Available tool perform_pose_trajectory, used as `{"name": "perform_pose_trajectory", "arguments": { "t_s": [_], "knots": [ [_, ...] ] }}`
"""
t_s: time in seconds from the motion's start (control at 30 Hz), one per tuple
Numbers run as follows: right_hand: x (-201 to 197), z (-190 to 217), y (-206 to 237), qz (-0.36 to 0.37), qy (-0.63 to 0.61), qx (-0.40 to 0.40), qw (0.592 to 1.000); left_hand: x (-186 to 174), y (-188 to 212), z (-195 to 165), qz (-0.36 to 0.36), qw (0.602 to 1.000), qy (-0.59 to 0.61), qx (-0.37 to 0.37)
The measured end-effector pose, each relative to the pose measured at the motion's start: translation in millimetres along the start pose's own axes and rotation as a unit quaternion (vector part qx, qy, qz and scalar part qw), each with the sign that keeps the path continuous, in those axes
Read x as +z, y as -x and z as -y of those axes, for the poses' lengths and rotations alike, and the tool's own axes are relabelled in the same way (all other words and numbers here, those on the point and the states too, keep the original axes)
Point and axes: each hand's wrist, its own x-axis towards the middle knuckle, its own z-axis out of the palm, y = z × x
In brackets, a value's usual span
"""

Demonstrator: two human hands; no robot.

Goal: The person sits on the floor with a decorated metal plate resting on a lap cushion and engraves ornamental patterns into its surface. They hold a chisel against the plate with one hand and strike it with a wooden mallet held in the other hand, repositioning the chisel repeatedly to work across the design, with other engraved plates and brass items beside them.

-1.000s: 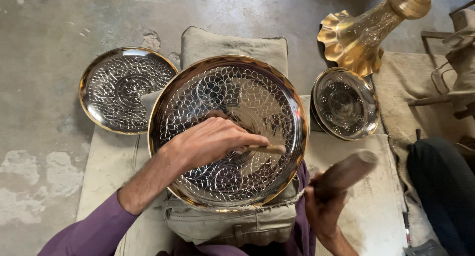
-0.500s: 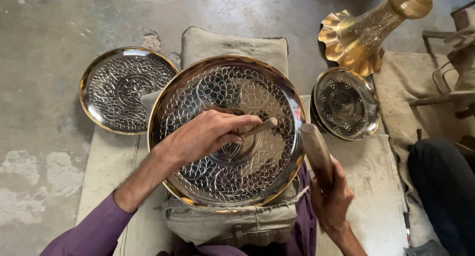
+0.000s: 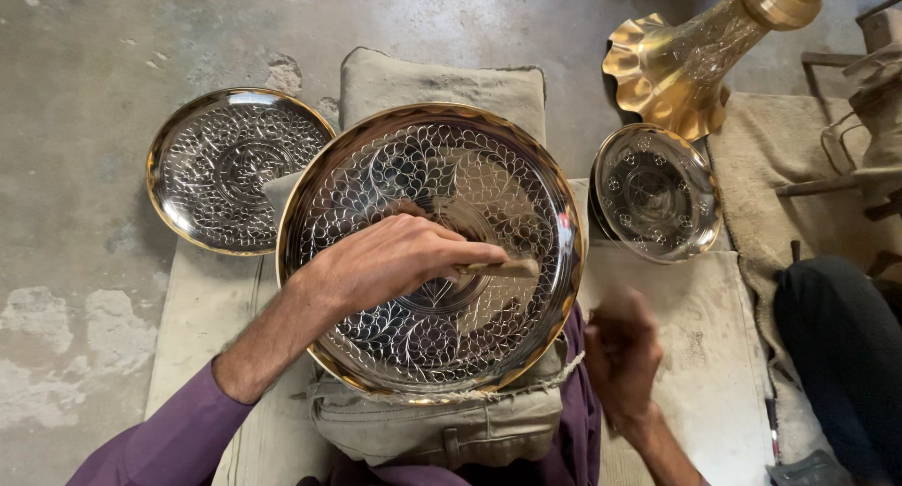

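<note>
A worn grey concrete floor point(image 3: 85, 120) fills the head view, with beige cloth mats point(image 3: 700, 354) spread over it and a folded cushion point(image 3: 442, 82) at the centre. On the cushion and the person's lap lies a large round engraved metal tray point(image 3: 376, 167) with a brass-coloured rim, its face covered in leaf and petal patterns. The left hand point(image 3: 390, 261) rests on the tray, fingers closed around a thin chisel point(image 3: 498, 269) whose tip meets the tray near its middle. The right hand point(image 3: 622, 354) hovers just beside the tray's right edge, blurred, so I cannot tell its grip. A smaller engraved plate point(image 3: 235, 167) lies to the left, a small engraved bowl point(image 3: 658, 190) to the right, and a brass vase point(image 3: 700, 54) with a ruffled edge lies tipped behind the bowl
</note>
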Motion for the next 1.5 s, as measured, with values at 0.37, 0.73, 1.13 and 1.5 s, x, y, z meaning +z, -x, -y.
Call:
{"name": "perform_pose_trajectory", "arguments": {
  "t_s": [0.37, 0.73, 1.13, 1.5],
  "knots": [
    [-8, -1, -8, 0.015, -0.026, 0.066, 0.997, 4, 7, -10, -0.086, 0.994, -0.066, 0.031],
    [-38, 38, -95, 0.118, 0.133, -0.086, 0.98, 18, 23, -18, -0.234, 0.971, 0.032, -0.034],
    [-52, 77, -186, 0.251, 0.098, -0.106, 0.957, 65, 26, -15, -0.366, 0.901, 0.125, -0.195],
    [-49, 137, -226, 0.317, 0.328, -0.24, 0.857, 85, 29, -18, -0.472, 0.848, 0.164, -0.178]
  ]
}}
